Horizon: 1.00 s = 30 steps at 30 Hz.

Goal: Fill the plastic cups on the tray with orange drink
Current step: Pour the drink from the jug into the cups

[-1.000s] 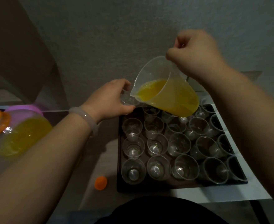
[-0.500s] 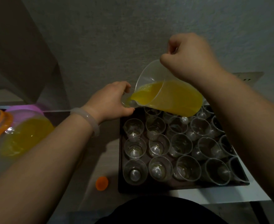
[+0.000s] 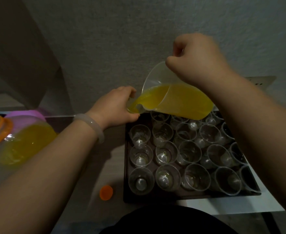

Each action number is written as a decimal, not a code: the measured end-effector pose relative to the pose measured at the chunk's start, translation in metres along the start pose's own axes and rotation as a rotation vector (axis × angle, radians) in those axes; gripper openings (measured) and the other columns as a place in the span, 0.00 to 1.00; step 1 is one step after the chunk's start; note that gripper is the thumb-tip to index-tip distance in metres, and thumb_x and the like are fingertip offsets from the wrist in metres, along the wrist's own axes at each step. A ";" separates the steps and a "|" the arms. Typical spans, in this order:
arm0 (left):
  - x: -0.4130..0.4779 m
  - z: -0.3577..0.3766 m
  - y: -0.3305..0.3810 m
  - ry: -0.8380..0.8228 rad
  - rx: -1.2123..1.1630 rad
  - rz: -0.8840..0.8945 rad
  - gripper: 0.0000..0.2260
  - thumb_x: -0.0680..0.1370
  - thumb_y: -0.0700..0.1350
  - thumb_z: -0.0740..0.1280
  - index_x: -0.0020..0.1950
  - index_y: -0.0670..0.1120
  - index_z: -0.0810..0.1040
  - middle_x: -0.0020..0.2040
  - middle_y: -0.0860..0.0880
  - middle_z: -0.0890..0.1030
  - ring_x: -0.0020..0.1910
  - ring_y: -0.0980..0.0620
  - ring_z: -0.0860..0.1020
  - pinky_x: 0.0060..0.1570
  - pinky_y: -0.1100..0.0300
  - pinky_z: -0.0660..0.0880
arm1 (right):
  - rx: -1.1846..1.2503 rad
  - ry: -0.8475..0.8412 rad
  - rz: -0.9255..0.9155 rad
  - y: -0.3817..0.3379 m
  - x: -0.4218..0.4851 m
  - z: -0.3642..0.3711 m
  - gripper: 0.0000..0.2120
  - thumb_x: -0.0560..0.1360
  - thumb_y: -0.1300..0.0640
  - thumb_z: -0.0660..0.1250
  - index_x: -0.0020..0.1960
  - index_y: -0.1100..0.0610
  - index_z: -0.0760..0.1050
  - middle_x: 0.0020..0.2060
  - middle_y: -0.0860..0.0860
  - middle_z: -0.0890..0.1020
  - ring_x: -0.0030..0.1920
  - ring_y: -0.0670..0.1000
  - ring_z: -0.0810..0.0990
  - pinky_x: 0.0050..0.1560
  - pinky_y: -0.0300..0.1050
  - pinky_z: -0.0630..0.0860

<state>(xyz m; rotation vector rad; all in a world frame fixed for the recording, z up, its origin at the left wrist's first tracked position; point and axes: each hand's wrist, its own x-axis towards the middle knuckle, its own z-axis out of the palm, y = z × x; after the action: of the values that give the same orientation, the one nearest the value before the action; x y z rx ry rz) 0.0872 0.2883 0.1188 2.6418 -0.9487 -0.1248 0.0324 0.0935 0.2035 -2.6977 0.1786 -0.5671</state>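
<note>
Head view: right hand (image 3: pixel 201 59) grips the tilted jug (image 3: pixel 177 100), spout at a cup (image 3: pixel 132 108) the left hand (image 3: pixel 115 105) holds at the tray's (image 3: pixel 126 168) 11 o'clock corner. Empty cups (image 3: pixel 165 178) fill the tray; orange cap (image 3: pixel 106 192) at 7 o'clock, drink container (image 3: pixel 26 144) at 9.

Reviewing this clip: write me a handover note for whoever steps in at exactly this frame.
Left hand: grips one plastic cup by the far left corner of the tray.
Right hand: grips the tilted jug, spout at that cup's rim, orange drink running in.
Tray: packed with upright cups; those visible look empty.
Done: one cup partly filled.
Left: finish it, then fill all the others.
</note>
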 end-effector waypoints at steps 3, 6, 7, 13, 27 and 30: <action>0.000 0.001 -0.001 -0.002 -0.009 -0.005 0.31 0.68 0.52 0.74 0.68 0.47 0.69 0.64 0.49 0.74 0.61 0.50 0.73 0.58 0.59 0.70 | 0.003 -0.005 -0.005 0.000 -0.001 0.000 0.05 0.72 0.55 0.63 0.39 0.55 0.71 0.31 0.45 0.70 0.40 0.51 0.72 0.31 0.43 0.60; 0.000 0.001 -0.002 0.006 -0.017 -0.013 0.32 0.68 0.52 0.75 0.68 0.47 0.69 0.64 0.49 0.74 0.62 0.50 0.73 0.59 0.59 0.69 | 0.008 -0.002 -0.002 0.000 -0.001 0.000 0.05 0.72 0.56 0.63 0.39 0.55 0.71 0.30 0.45 0.69 0.40 0.51 0.71 0.31 0.43 0.60; 0.001 0.001 -0.002 0.009 -0.018 -0.013 0.32 0.68 0.52 0.75 0.68 0.46 0.69 0.64 0.49 0.74 0.62 0.50 0.73 0.60 0.59 0.69 | 0.011 -0.002 0.001 0.001 -0.001 0.000 0.05 0.72 0.56 0.63 0.38 0.55 0.71 0.30 0.45 0.70 0.40 0.51 0.72 0.30 0.42 0.60; 0.002 0.002 -0.002 0.001 -0.010 -0.014 0.32 0.68 0.52 0.75 0.69 0.47 0.68 0.64 0.48 0.74 0.62 0.50 0.73 0.61 0.57 0.70 | 0.015 -0.012 0.005 0.001 -0.001 0.001 0.05 0.72 0.56 0.64 0.38 0.54 0.70 0.31 0.45 0.69 0.41 0.51 0.72 0.32 0.45 0.61; 0.005 0.004 0.003 -0.006 -0.019 -0.010 0.31 0.68 0.52 0.75 0.68 0.46 0.69 0.64 0.48 0.75 0.62 0.50 0.73 0.60 0.58 0.70 | -0.041 -0.011 -0.022 0.001 0.003 -0.003 0.05 0.72 0.56 0.63 0.39 0.55 0.71 0.31 0.48 0.70 0.40 0.52 0.72 0.36 0.43 0.62; 0.005 0.003 0.003 -0.005 -0.029 -0.010 0.31 0.68 0.51 0.75 0.68 0.46 0.69 0.64 0.48 0.75 0.62 0.50 0.73 0.61 0.57 0.70 | -0.045 -0.005 -0.017 0.002 0.003 -0.003 0.04 0.72 0.56 0.63 0.39 0.55 0.71 0.30 0.46 0.69 0.40 0.52 0.71 0.34 0.44 0.60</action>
<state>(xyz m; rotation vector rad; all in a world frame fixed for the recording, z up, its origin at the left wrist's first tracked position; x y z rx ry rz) 0.0883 0.2817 0.1168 2.6215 -0.9287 -0.1459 0.0336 0.0904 0.2066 -2.7466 0.1696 -0.5679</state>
